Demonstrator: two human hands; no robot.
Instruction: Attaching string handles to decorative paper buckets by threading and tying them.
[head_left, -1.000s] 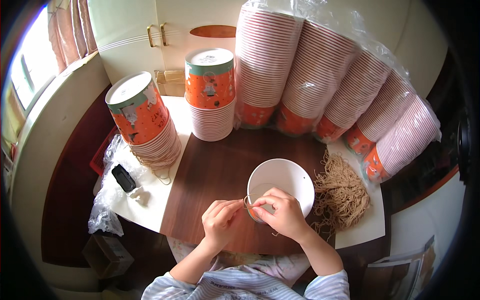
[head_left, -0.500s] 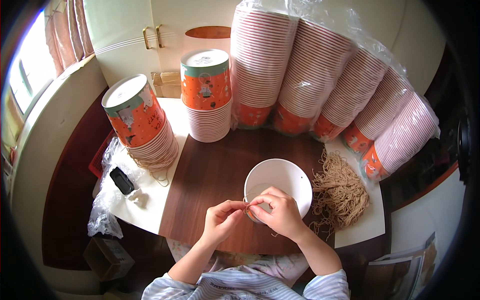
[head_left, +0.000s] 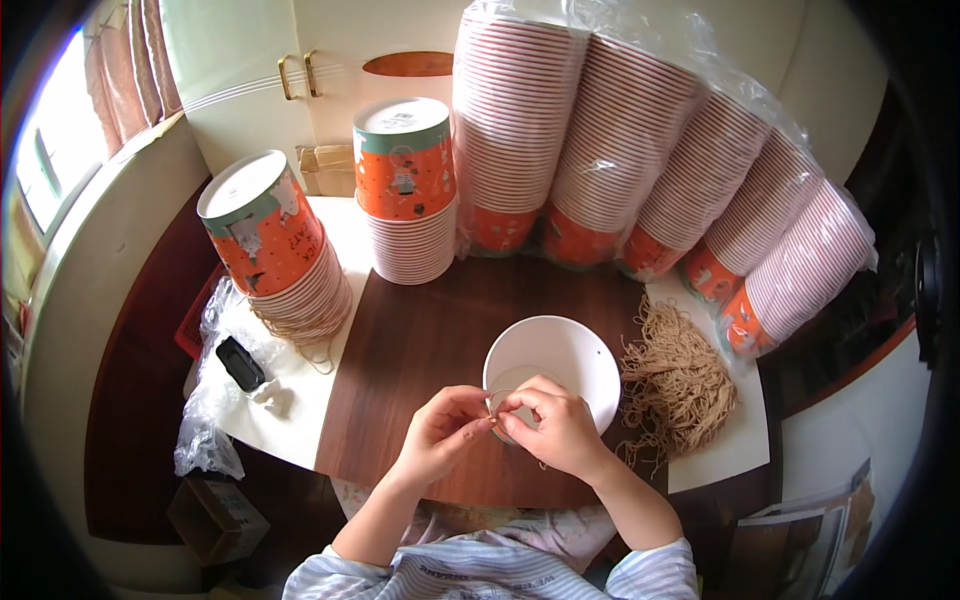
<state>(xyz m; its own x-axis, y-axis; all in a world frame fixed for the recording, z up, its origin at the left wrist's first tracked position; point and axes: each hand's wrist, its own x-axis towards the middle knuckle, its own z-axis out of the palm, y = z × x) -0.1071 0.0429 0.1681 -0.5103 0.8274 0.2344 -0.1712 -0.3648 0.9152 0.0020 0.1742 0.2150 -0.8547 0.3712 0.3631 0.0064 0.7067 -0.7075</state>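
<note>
The white-lined paper bucket [head_left: 592,375] stands on the dark wooden board [head_left: 405,370] with its mouth upward, and I take it as the landmark; a small dark hole [head_left: 599,352] is visible in its right inner wall. The thin tan cord [head_left: 491,403] is at the near left rim of the bucket, between the two hands, where it forms a small loop. The right hand [head_left: 550,425] reaches over the near side of the bucket; its thumb and forefinger are pressed together with the cord between them. The left hand [head_left: 450,425] is just beside the bucket on the left; its thumb and forefinger meet the cord from the other side, but whether they clamp it I cannot tell, because the part is too small.

To the right of the bucket, near it, lies the tangled heap of tan cords [head_left: 683,385]; beyond the bucket, toward the back and right, lean five nested stacks of paper buckets [head_left: 515,130] in clear plastic. Behind the bucket to the left is an upside-down orange bucket stack [head_left: 405,180]; farther left of the bucket is a second upside-down stack [head_left: 265,235], with loose cords [head_left: 285,322] around its lower part; also left of the bucket, well apart, lie a black plastic tray [head_left: 239,363] and a crumpled clear bag [head_left: 208,430].
</note>
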